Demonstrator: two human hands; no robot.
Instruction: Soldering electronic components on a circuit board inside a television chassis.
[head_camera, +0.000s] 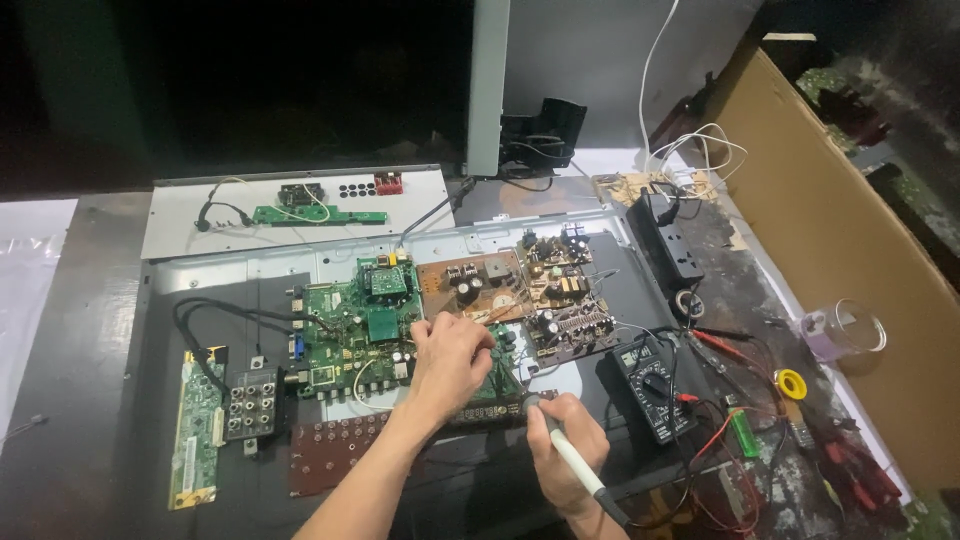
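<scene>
we judge the soldering midway: our left hand (452, 358) presses its fingers onto the small green circuit board (500, 378) mid-counter, our right hand (563, 443) clenches the white soldering iron (570, 455) there, joints unclear.

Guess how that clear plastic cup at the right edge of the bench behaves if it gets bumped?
The clear cup looks thin-walled and seemingly near empty, so probably light and easily shoved. It appears tilted or on its side, so it may roll. It sits near the bench edge beside the cardboard sheet, which might stop it.
</scene>
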